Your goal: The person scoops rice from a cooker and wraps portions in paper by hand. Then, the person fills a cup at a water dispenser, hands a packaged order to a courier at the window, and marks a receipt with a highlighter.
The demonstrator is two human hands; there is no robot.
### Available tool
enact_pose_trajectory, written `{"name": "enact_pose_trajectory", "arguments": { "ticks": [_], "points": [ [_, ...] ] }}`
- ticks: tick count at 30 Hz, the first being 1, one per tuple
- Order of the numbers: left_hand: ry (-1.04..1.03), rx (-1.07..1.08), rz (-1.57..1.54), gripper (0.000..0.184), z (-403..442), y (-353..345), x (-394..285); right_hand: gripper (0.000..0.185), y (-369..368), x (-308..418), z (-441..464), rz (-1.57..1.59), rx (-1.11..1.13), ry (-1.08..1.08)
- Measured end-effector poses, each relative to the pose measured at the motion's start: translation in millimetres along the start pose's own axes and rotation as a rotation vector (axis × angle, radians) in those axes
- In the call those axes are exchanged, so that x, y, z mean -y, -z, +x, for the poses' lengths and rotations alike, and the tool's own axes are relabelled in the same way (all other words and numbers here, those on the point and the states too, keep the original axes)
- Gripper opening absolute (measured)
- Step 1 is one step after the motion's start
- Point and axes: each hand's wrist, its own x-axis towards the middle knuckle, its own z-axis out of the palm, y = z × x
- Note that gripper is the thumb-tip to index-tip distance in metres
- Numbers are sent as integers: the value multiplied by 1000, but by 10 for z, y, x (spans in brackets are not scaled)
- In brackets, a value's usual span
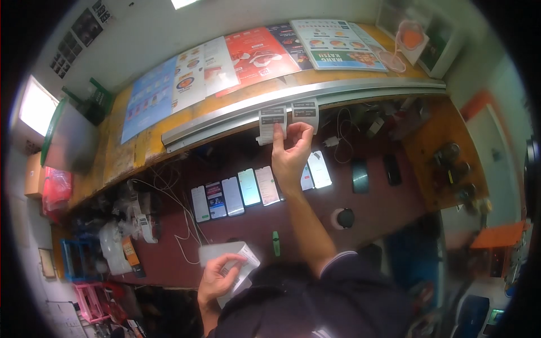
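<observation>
My right hand (293, 152) is raised to the shelf's front edge, its fingers curled and the tips at a printed paper slip (270, 134). That slip hangs from the metal strip, and a second printed slip (307, 112) hangs just right of it, partly behind my fingers. Low on the left, close to my body, my left hand (218, 277) is closed around some white printed paper (245, 265); its lower part is hidden by the fingers. Beneath my right forearm runs a row of lit smartphones (248, 187) on the dark red desk (315, 236).
On the desk lie a green highlighter (276, 244), a round dark-topped object (342, 218), two dark phones (359, 176) and white cables (183, 225). Menu posters (262, 56) cover the wooden shelf above, behind a metal strip (225, 118). Plastic-wrapped items (115, 248) sit at left.
</observation>
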Motion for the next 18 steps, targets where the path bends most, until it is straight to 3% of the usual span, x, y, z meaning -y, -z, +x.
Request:
{"name": "enact_pose_trajectory", "arguments": {
  "ticks": [4, 5, 6, 8, 12, 16, 18],
  "points": [
    [10, -7, 36, 22, 17, 42, -2, 30, 57, 33, 6, 8, 53, -53],
    [-88, 15, 118, 25, 49, 77, -34, 29, 45, 32, -3, -15, 70, -62],
    [-12, 36, -65, 32, 13, 76, -113, 27, 22, -45, 13, -4, 73, 47],
    [34, 100, -179, 39, -44, 176, -63, 24, 4, 128, 19, -18, 154, 18],
    [-135, 65, -422, 44, -95, 222, -29, 26, -23, 184, 19, -233, 169, 130],
    [-138, -177, -501, 49, -225, 244, 94, 38, -62, 177, 9, -425, 122, 326],
    [-171, -266, -546, 54, -265, 304, 234, 38, -87, 226, -33, -500, 124, 309]
  ]
}}
